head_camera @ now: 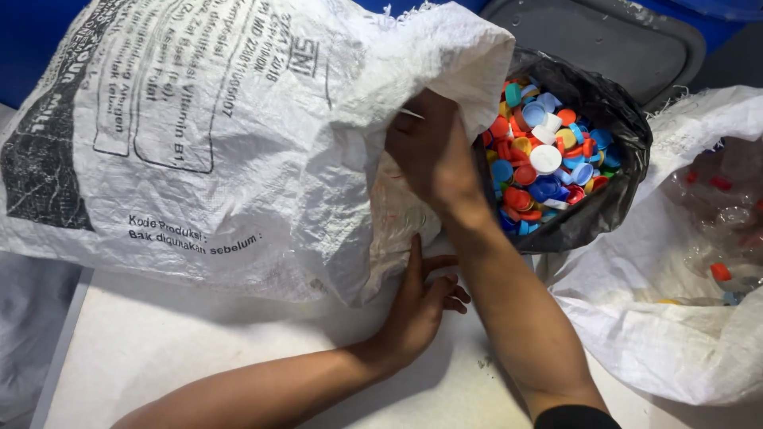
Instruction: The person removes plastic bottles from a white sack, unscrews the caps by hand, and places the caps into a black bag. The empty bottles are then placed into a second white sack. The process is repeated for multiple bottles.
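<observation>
1. the big white woven sack [238, 143] lies on its side on the worktop [159, 349], mouth facing right.
2. the right hand [433, 155] reaches into that mouth, fingers hidden (grip unclear); the left hand [417, 306] lies flat, fingers spread, pinning the sack's lower edge.
3. just beside, a black-lined bin [604, 111] holds coloured bottle caps [548, 159].

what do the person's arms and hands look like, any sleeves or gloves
Both hands are bare: no gloves, rings or watch show on the left hand or the right hand. The left forearm is uncovered. A black sleeve edge shows on the right arm at the bottom of the frame.
</observation>
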